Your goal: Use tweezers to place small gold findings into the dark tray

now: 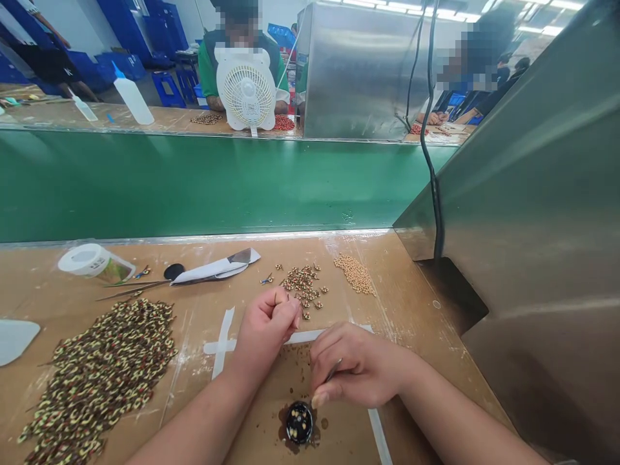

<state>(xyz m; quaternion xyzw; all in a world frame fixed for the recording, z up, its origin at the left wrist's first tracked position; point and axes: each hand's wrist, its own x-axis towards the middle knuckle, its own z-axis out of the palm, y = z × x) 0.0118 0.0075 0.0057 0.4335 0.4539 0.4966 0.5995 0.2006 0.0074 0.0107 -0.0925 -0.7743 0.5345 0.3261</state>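
Observation:
My left hand (268, 321) is curled into a fist on the brown worktop, pinching something too small to make out, just beside a scatter of small patterned beads (303, 286). My right hand (355, 369) is closed round a thin metal tool (333, 371) whose tip points down toward a small black dish (299, 423) holding pale bits in dark glue-like liquid. A heap of plain tan beads (355, 273) lies farther right. White tape strips (221, 340) mark the surface under my hands.
A large pile of patterned sticks (101, 371) lies at left. A tipped jar with a white lid (92, 261), paper scoop (216, 267) and thin rods sit behind. A green conveyor belt (203, 184) runs across; a steel housing (537, 213) stands right. A fan (246, 89) and two people are opposite.

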